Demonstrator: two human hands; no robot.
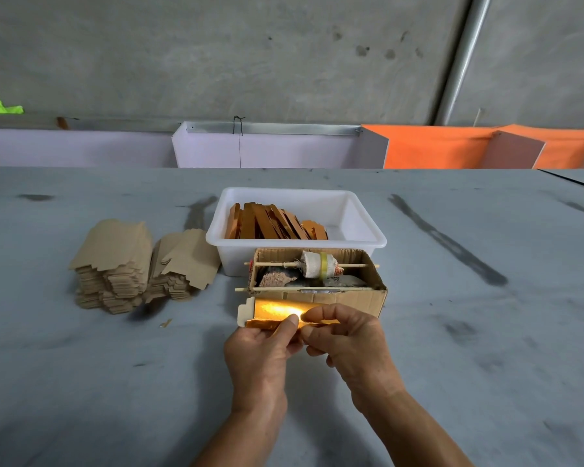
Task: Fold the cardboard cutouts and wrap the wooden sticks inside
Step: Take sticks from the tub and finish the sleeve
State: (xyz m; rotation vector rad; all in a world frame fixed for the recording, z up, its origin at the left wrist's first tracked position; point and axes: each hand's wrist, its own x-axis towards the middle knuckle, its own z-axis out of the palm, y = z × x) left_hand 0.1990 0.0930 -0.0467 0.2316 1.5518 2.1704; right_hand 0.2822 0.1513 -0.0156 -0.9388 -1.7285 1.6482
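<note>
Both hands meet at centre front, just above the grey worktop [81, 382]. Left hand [262, 352] grips the gold-faced cardboard cutout [273, 313] from below, thumb pressed on its shiny inner face. Right hand [346, 335] pinches the cutout's right part, fingers curled over the lower folded flap. The cutout is partly folded, gold side up and glaring, white edge with a notched tab at its left end. Cannot tell if a stick is inside it.

Just behind the cutout, touching or nearly so, sits an open brown cardboard box [361, 299]. Two thin wooden sticks [284, 289] run across its top; the rear one carries a white roll with a yellow band [319, 264]. Dark and pinkish lumps lie in the box, unclear what.

Behind the box is a white plastic tub [361, 227] holding a heap of orange-gold folded pieces [270, 222] in its left half.

Left of the tub, two stacks of flat brown cardboard cutouts [115, 264] stand side by side on the worktop, the left one taller.

At the back, lilac and orange panels [435, 148] against a concrete wall [250, 55].
</note>
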